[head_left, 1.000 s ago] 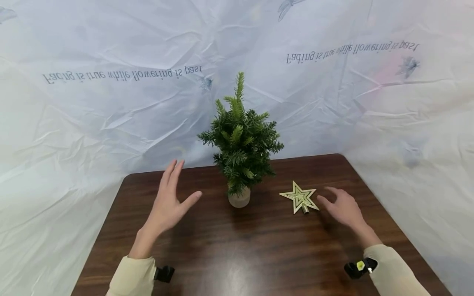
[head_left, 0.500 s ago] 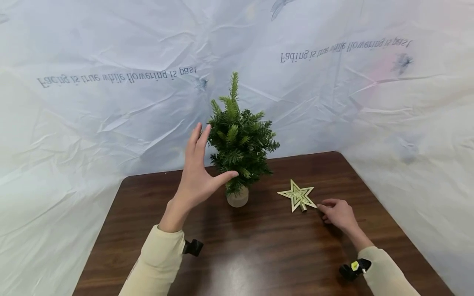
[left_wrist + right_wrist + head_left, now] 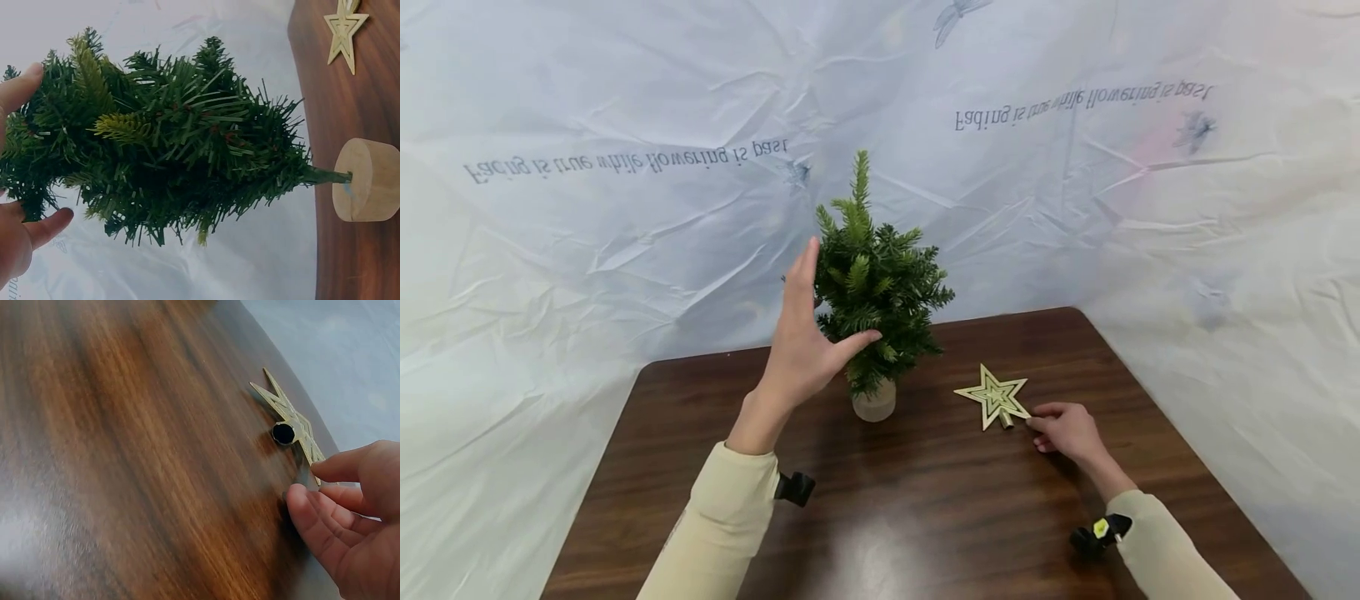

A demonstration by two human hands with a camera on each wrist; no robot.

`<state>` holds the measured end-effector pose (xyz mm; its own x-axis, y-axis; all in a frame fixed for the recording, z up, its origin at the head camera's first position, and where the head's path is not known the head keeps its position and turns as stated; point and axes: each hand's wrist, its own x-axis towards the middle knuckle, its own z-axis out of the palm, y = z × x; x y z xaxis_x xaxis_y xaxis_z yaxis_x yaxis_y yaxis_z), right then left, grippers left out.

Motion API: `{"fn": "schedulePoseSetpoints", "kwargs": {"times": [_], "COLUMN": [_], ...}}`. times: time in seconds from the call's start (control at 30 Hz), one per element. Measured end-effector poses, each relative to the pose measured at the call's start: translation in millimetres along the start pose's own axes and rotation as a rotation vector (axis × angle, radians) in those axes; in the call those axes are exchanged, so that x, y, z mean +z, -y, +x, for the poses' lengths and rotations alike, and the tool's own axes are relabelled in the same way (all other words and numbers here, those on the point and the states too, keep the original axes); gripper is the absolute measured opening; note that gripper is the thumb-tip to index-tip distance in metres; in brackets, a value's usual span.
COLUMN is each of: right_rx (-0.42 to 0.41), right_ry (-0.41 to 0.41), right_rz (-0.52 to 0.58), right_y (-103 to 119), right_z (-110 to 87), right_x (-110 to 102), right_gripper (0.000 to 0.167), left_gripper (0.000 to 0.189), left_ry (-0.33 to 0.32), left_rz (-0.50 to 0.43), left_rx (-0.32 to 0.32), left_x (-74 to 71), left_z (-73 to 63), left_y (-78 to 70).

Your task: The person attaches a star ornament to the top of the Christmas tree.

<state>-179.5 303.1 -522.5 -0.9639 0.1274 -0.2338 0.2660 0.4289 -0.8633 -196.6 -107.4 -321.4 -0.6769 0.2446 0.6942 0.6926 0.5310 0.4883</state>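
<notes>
A small artificial Christmas tree stands upright on a round wooden base. My left hand is spread at its left side, thumb in front of the branches and some fingertips hidden by them. In the left wrist view, thumb and fingers stand wide apart at the upper branches. To the right of the tree, a gold star tree topper lies on the table with its short socket toward me. My right hand is at the star's near right point. A fingertip meets that point, while the right wrist view shows a gap to the thumb.
The brown wooden table has its rear edge just behind the tree. A wrinkled pale printed sheet hangs behind and at both sides.
My left hand has moved right and up from the table's left part to the tree. My right hand's fingers have drawn closer together at the star's point. The view has turned slightly.
</notes>
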Motion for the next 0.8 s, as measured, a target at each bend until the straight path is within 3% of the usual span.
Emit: {"fn": "schedulePoseSetpoints", "kwargs": {"times": [0.2,0.43,0.8], "right_rx": [0.009,0.018,0.014], "right_ry": [-0.013,-0.038,-0.069], "right_rz": [0.056,0.046,0.0], "right_y": [3,7,8], "right_z": [5.9,7.7,7.1], "right_x": [6,9,14], "right_gripper": [0.039,0.041,0.039], "left_gripper": [0.124,0.115,0.108], "left_ry": [-0.003,-0.024,-0.034], "left_rz": [-0.013,-0.048,-0.052], "left_rx": [-0.033,-0.047,-0.02], "left_x": [-0.5,1.8,4.0], "left_z": [2.0,0.5,-1.8], "left_y": [0.9,3.4,3.3]}}
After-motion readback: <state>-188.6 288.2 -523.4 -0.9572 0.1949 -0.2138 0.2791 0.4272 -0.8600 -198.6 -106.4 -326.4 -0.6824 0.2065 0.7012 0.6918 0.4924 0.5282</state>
